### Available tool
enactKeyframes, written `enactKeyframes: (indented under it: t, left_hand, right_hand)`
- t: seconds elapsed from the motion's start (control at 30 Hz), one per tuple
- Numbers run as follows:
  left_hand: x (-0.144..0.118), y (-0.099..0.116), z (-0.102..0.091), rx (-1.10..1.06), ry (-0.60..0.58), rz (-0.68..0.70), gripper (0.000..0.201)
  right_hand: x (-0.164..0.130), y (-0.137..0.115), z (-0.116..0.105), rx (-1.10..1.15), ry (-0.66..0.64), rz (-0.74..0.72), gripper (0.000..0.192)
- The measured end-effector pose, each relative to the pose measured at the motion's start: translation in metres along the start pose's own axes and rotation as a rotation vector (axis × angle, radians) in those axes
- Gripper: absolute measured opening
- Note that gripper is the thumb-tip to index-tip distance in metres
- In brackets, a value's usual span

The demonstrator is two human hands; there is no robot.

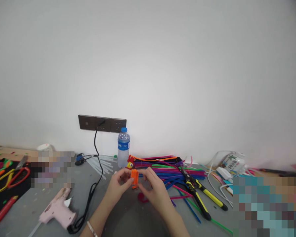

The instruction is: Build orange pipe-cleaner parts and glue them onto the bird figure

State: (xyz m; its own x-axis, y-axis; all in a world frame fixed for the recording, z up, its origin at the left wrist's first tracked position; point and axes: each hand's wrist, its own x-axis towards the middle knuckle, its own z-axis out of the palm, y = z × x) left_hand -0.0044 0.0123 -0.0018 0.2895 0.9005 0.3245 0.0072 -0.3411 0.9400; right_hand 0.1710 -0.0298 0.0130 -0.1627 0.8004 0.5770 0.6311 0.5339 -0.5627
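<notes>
A small orange piece (135,177) that looks like folded pipe cleaner stands between my hands, above the table. My left hand (119,185) pinches its left side, the thumb lying over its edge. At its right edge are the thumb and forefinger of my right hand (156,188), closed around it. Just behind sits a small red and yellow figure (130,163) with a round eye. Right of it spreads a pile of coloured pipe cleaners (158,164). A dark pink pipe cleaner (167,198) with a coiled end lies beside my right hand.
Yellow-and-black pliers (197,194) lie at right. A pink glue gun (59,210) rests at left, its black cord (95,187) near my left forearm. Behind stand a water bottle (123,151) and clear glue sticks (98,164). Scissors (13,176) lie far left.
</notes>
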Motion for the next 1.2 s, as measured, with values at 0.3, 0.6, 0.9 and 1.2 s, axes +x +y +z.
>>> enactKeyframes:
  t: [0.3,0.6,0.9,1.2]
  left_hand:
    - [-0.0004,-0.0036,-0.002,0.037,0.017,0.029,0.019]
    - [-0.0005,0.0001,-0.0015,0.012,0.038,0.013,0.02]
    - [-0.0007,-0.0001,-0.0014,0.006,0.018,0.022,0.022]
    - [0.0001,0.0007,-0.0001,-0.005,0.022,0.004,0.023]
  right_hand:
    - [-0.0006,0.0028,-0.0028,-0.014,-0.016,-0.031,0.043]
    - [-0.0004,0.0042,-0.006,0.004,0.031,-0.055,0.034]
    - [-0.0005,0.0011,-0.0024,0.043,-0.004,-0.02,0.04]
    - [-0.0014,0.0008,-0.0018,0.038,-0.017,0.005,0.04]
